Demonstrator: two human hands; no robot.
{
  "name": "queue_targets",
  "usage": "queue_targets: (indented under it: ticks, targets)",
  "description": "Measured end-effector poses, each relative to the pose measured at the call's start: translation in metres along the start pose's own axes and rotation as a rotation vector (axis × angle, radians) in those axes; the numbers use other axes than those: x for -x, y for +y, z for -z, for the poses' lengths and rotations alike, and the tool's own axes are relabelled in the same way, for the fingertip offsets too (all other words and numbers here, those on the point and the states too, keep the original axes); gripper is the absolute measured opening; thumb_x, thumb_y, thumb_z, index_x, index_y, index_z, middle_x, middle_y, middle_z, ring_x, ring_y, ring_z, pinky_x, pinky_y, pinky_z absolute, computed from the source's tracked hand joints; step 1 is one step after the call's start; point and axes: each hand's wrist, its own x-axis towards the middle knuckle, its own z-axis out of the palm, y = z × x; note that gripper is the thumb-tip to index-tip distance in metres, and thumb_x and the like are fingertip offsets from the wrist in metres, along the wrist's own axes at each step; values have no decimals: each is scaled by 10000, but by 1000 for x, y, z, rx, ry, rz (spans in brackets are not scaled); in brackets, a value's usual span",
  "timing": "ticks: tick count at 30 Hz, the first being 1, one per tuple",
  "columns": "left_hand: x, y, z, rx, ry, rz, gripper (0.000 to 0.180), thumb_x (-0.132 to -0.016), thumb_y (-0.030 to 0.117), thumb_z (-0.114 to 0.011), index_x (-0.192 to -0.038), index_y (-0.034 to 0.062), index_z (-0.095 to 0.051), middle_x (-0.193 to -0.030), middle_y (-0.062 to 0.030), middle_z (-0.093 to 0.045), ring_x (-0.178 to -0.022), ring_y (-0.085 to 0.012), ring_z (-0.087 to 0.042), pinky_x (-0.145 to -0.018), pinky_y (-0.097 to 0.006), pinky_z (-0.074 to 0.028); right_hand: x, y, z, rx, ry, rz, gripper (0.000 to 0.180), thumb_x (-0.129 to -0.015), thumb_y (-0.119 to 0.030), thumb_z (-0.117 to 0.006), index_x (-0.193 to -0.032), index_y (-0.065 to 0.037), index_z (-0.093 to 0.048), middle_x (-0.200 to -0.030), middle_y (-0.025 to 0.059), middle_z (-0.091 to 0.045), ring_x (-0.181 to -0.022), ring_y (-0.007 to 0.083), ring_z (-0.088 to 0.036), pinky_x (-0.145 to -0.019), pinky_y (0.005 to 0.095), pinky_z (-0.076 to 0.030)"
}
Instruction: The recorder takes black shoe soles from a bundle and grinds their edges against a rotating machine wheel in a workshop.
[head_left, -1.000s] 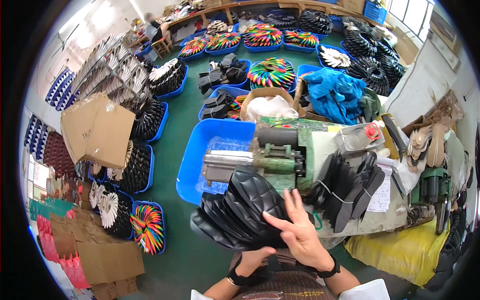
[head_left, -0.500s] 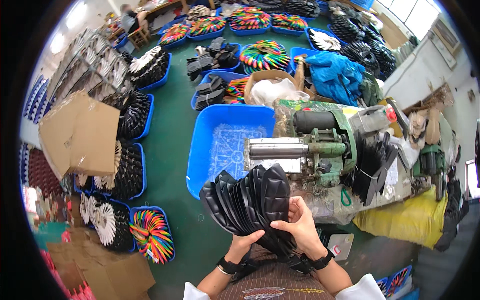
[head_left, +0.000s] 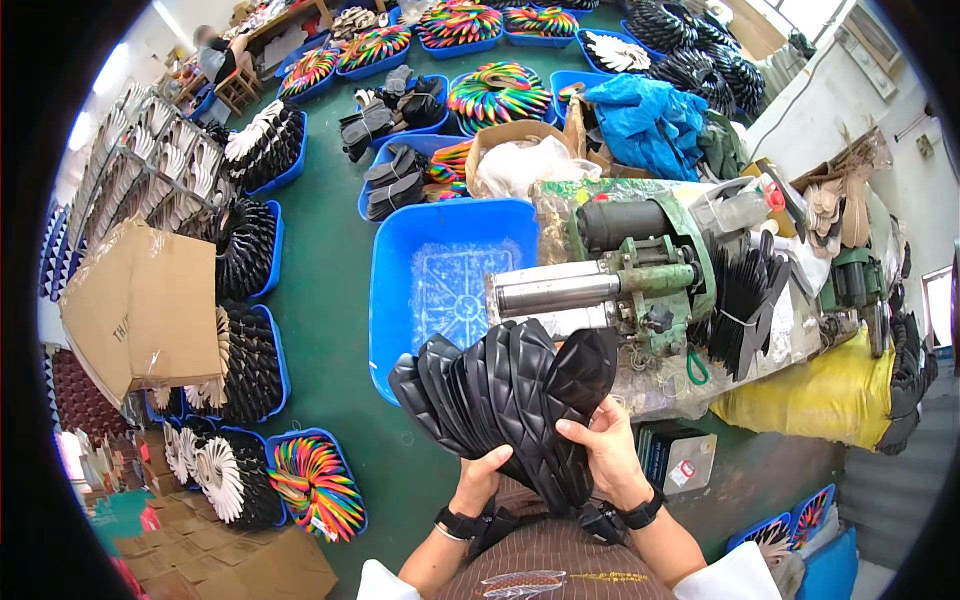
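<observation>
A fanned stack of black, quilted, sole-shaped pieces, which look like insoles, is held upright in front of me. My left hand grips its lower left side, the thumb on the outer face and the other fingers hidden behind. My right hand is closed on the right side, the thumb pressing the piece nearest it. One piece at the right leans out from the rest. Just beyond the stack is a green machine with shiny metal rollers on a worn bench.
Left of the machine stands a blue tub with a whitish, marked bottom. Tied black pieces lie on the bench's right. Blue tubs of black and rainbow-coloured pieces line the green floor. A cardboard box stands left; a person sits far back.
The rightmost black piece has swung out to the right, away from the stack, with my right hand's thumb on it. The view has shifted slightly.
</observation>
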Motion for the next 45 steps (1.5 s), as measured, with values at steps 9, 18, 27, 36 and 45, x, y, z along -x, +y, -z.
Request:
queue_targets:
  ticks: [9, 18, 27, 36, 45]
  targets:
    - [-13, 3, 9, -190, 47, -53, 338, -784, 71, -683, -1108, -7, -624, -1074, -59, -646, -983, -176, -605, -914, -317, -460, -5, 14, 13, -183, 66, -114, 433, -774, 134, -657, -1175, 6, -555, -1160, 99, -632, -1045, 168, -612, -939, 313, -481]
    - [-25, 9, -3, -412, 44, -137, 369, -773, 16, -727, -1119, -20, -603, -1071, -47, -625, -974, -147, -587, -895, -294, -457, -5, 14, 11, -115, 76, -77, 341, -767, 134, -664, -1070, -17, -622, -1053, 65, -667, -973, 154, -626, -891, 297, -488]
    - [-41, 30, 54, -480, 298, -212, 443, -795, 76, -674, -1210, -24, -555, -1218, -87, -577, -1111, -210, -550, -1016, -343, -386, -1, 36, 64, 302, 259, 48, 178, -771, 79, -689, -937, 18, -676, -903, 37, -685, -810, 107, -625, -761, 255, -495]
    - [-32, 48, 129, -114, 392, -184, 510, -800, 34, -613, -1290, -3, -476, -1236, -109, -553, -1108, -238, -557, -989, -370, -439, -75, -8, 32, 313, 205, 286, 213, -773, 18, -720, -979, 7, -667, -930, 28, -680, -818, 104, -608, -742, 260, -473]
    - [-25, 34, 112, -57, 401, -146, 534, -757, 78, -635, -1268, 5, -497, -1207, -106, -564, -1097, -247, -561, -984, -381, -443, -56, 54, 75, 706, 301, 239, 257, -853, -6, -655, -1103, 38, -611, -1046, 70, -668, -942, 131, -596, -873, 295, -459]
